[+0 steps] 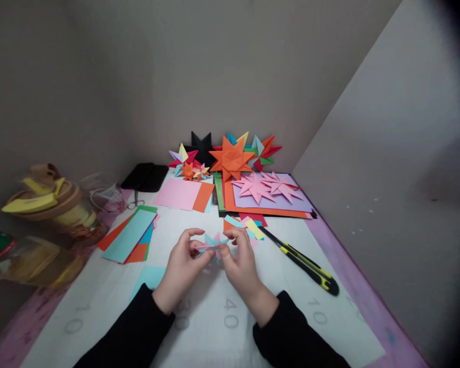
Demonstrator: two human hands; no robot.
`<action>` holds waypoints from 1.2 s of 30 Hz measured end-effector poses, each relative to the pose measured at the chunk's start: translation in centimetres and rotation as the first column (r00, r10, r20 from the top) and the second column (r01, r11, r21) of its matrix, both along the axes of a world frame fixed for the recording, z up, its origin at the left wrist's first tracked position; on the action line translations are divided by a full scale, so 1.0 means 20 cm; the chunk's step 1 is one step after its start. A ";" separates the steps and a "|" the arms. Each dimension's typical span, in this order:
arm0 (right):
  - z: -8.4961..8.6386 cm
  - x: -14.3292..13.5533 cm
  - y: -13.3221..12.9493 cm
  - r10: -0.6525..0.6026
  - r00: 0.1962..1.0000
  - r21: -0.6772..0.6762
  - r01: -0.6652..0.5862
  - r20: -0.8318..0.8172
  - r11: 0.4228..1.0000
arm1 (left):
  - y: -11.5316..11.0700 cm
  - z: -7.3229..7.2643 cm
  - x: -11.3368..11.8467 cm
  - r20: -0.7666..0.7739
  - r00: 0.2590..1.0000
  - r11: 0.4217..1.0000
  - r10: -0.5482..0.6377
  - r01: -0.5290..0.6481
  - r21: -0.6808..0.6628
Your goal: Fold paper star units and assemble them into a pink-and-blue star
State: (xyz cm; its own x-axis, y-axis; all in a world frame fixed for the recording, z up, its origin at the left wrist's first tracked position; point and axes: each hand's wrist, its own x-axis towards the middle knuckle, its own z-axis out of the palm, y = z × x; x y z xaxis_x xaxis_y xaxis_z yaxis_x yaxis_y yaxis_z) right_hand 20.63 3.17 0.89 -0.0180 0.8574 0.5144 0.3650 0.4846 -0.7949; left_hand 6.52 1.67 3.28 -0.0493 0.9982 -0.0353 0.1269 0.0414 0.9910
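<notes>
Between my two hands, above the white mat (pixel 203 317), is a small folded paper star (pixel 216 239) with pink and light blue points. My left hand (pixel 187 263) pinches its left side between thumb and fingers. On the other side, the thumb and bent forefinger of my right hand (pixel 241 258) close on the star's right edge. My fingers cover part of the star, so its lower folds are hard to make out. Just beyond my right hand lie small paper strips (pixel 255 228) in yellow, blue, pink and orange.
A black and yellow utility knife (pixel 302 263) lies at right. Coloured paper sheets (pixel 132 235) and scissors (pixel 135 202) are at left, near a bottle (pixel 34 260) and a pot (pixel 49 199). Finished paper stars (pixel 233 157) lean on the back wall; pink stars (pixel 255 187) rest on stacked paper.
</notes>
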 end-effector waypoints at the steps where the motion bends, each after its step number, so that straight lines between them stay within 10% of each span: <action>1: -0.01 0.00 0.01 0.005 0.998 -0.068 -0.009 -0.062 0.998 | 0.01 0.00 0.00 0.059 0.998 1.000 0.002 0.000 -0.027; 7: -0.05 -0.04 0.02 0.107 0.933 -0.305 -0.218 -0.343 0.927 | 0.01 0.02 0.01 0.252 0.968 0.995 0.023 0.003 -0.100; 23: -0.01 -0.04 0.02 0.136 0.846 -0.415 -0.386 -0.516 0.824 | 0.02 0.00 -0.01 0.224 0.975 0.999 0.013 -0.002 -0.049; 32: 0.02 -0.01 0.03 0.063 0.852 -0.444 -0.333 -0.520 0.832 | 0.02 0.00 0.00 0.049 0.996 0.990 -0.076 0.082 -0.117; 36: 0.01 0.00 0.00 0.050 0.965 -0.214 -0.107 -0.259 0.971 | 0.01 0.00 -0.01 -0.090 0.995 0.999 -0.034 0.035 0.007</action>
State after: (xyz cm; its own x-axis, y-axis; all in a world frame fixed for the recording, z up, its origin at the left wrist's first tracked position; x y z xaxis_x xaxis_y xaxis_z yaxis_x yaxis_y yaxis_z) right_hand 20.57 3.24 1.12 0.0143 0.9522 0.3053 0.1086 0.3020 -0.9471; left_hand 6.42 1.78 3.21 -0.0176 0.9996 -0.0242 0.2171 0.0275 0.9758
